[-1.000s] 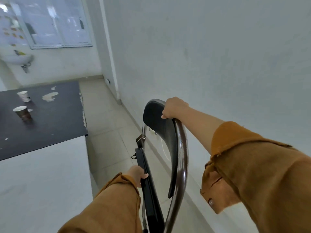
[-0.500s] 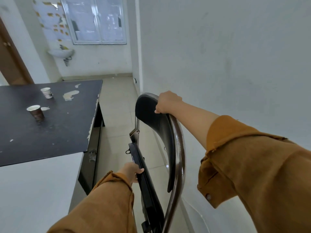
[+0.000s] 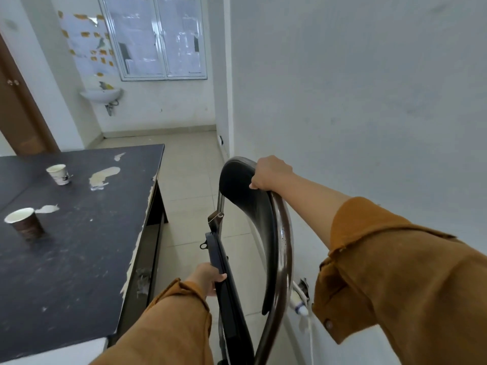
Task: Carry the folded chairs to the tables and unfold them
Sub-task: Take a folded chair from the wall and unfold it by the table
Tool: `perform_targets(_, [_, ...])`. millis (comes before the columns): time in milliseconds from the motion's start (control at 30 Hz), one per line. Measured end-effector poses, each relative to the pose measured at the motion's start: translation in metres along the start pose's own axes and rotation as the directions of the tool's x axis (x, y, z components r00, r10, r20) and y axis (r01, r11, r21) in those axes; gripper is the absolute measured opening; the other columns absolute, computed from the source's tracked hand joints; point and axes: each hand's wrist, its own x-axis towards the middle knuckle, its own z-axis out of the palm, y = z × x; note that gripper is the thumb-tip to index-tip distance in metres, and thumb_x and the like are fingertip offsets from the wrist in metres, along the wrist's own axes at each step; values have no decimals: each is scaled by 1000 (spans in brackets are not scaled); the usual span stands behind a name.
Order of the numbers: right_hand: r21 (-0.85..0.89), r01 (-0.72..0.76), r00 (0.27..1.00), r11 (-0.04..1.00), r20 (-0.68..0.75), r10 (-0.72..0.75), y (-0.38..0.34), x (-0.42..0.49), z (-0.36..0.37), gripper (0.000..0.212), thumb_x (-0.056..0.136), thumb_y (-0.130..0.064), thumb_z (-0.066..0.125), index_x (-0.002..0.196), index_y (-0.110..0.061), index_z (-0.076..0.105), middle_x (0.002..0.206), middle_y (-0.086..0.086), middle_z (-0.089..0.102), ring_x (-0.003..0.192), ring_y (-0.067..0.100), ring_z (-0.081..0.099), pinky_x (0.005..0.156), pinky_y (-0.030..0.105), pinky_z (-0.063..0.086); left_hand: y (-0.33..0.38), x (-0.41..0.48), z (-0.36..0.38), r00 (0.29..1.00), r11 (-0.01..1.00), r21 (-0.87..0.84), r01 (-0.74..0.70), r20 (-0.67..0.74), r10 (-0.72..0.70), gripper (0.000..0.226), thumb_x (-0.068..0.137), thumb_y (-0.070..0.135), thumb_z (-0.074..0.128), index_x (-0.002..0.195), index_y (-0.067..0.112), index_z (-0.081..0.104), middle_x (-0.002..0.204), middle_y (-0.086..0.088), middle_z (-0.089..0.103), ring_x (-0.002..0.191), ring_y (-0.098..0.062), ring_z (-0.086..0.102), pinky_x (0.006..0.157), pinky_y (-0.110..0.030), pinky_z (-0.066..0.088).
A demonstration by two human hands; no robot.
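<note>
Item 1: folded chair (image 3: 263,233), black seat and back, dark glossy tube frame. It is held upright and folded flat in the aisle between the desk (image 3: 79,272) and the white wall (image 3: 355,88), over the tiled floor (image 3: 189,180). Its feet are cut off by the lower edge of the view, so contact with the floor cannot be told

Item 2: left grip (image 3: 208,277), a bare hand in a mustard sleeve. It is clamped on the edge of the folded seat panel, low on the chair, with the thumb laid over the front face

Item 3: right grip (image 3: 271,175), a bare hand with the arm stretched forward. It is curled over the top of the backrest, where the frame bends

Item 4: desk, with a dark top that is scuffed and chipped along its near edge and bare patches where the surface is peeled. Two paper cups are carried on it, well apart: a white cup (image 3: 58,174) farther back and a brown cup (image 3: 25,225) nearer, both upright

Item 5: room fittings. A wall sink (image 3: 101,95) is mounted below a window (image 3: 155,38) at the far end; a brown door (image 3: 15,114) is seen at the left. A plug with a white cable (image 3: 300,304) is fixed low on the wall, just beside the chair frame
</note>
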Motion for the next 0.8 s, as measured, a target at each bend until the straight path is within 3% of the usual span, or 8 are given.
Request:
perform_targets(133, [13, 32, 999, 999, -10, -31, -10, 77, 8, 35, 87, -28, 66, 114, -8, 57, 88, 3, 49, 77, 20, 48, 65, 28, 37, 54, 52, -18, 1000, 1000, 13, -4, -28, 4, 17, 94, -1, 53, 107, 3, 43, 80, -9, 51, 96, -28, 51, 94, -42, 49])
perform_targets(233, [3, 54, 999, 999, 5, -54, -21, 141, 18, 33, 88, -26, 64, 115, -8, 57, 92, 4, 51, 81, 20, 51, 66, 28, 38, 91, 100, -31, 999, 999, 32, -3, -38, 4, 27, 94, 0, 52, 121, 1, 45, 90, -11, 53, 104, -30, 53, 94, -42, 49])
perform_targets(333, [-15, 89, 996, 996, 31, -88, -33, 210, 25, 32, 90, -24, 61, 118, -8, 56, 106, 6, 57, 89, 22, 55, 70, 28, 40, 134, 151, -44, 998, 998, 57, 11, -56, -8, 27, 96, 2, 50, 122, 1, 46, 105, -13, 53, 106, -30, 53, 100, -43, 46])
perform_targets(400, [-23, 108, 994, 994, 36, -107, -42, 254, 24, 31, 91, -24, 60, 117, -8, 56, 103, 5, 56, 86, 21, 52, 69, 27, 40, 166, 177, -50, 998, 999, 27, 20, -61, -19, 24, 96, 2, 49, 120, 2, 45, 102, -13, 53, 105, -29, 52, 100, -43, 46])
perform_targets(533, [-25, 149, 989, 989, 25, -148, -63, 327, 22, 31, 90, -24, 61, 116, -8, 56, 108, 5, 57, 84, 20, 50, 69, 27, 40, 219, 223, -68, 996, 999, -34, 22, -86, -25, 24, 96, 1, 50, 120, 0, 47, 107, -14, 52, 122, -33, 51, 100, -43, 46])
perform_targets(633, [-55, 174, 985, 983, 14, -173, -78, 374, 23, 29, 90, -22, 60, 115, -8, 57, 102, 5, 54, 82, 20, 48, 67, 28, 40, 252, 257, -82, 995, 997, -74, 21, -93, -28, 18, 94, -1, 51, 112, 2, 46, 110, -16, 53, 118, -33, 53, 101, -44, 45])
perform_targets(800, [-47, 128, 992, 991, -18, -129, -85, 453, 31, 28, 90, -22, 60, 114, -9, 57, 101, 6, 56, 81, 20, 48, 67, 28, 38, 314, 323, -106, 993, 1000, -22, -20, -119, 17, 38, 93, -2, 53, 130, -1, 44, 124, -18, 54, 121, -36, 51, 98, -46, 47])
